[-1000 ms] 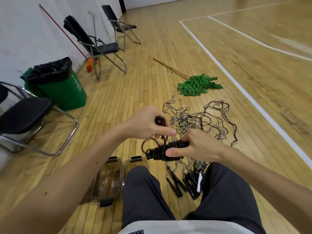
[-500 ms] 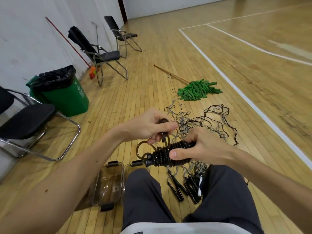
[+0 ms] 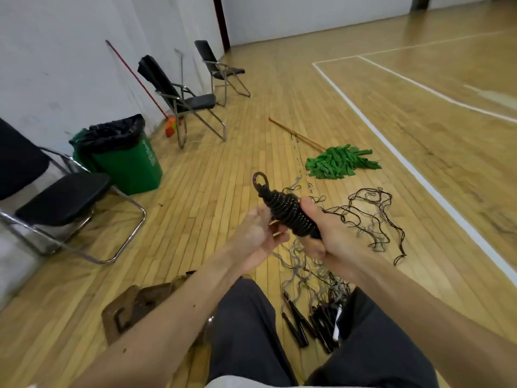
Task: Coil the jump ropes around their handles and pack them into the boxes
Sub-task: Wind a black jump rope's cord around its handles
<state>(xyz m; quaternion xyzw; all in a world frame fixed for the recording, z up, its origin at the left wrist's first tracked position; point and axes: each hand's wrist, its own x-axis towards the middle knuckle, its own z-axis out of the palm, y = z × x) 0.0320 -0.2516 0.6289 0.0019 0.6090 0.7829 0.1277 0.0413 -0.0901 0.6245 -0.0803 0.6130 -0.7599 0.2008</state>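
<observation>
- Black coiled rope (image 3: 288, 212) held above floor (image 3: 223, 177), R hand (image 3: 333, 239) fingers clenched round its lower end.
- L hand (image 3: 258, 233) blurred beside it; I can't tell grip.
- Loose ropes (image 3: 369, 217) tangled on floor beyond.

Bright even light, wide-angle warp, blurred edges

Dark grey trousers (image 3: 246, 331) are worn, creased over both knees. The pale hem of a white top (image 3: 251, 383) is seen at the waist. The left forearm (image 3: 173, 317), dotted with small dark specks, and the right forearm (image 3: 419, 298) are left bare.
</observation>
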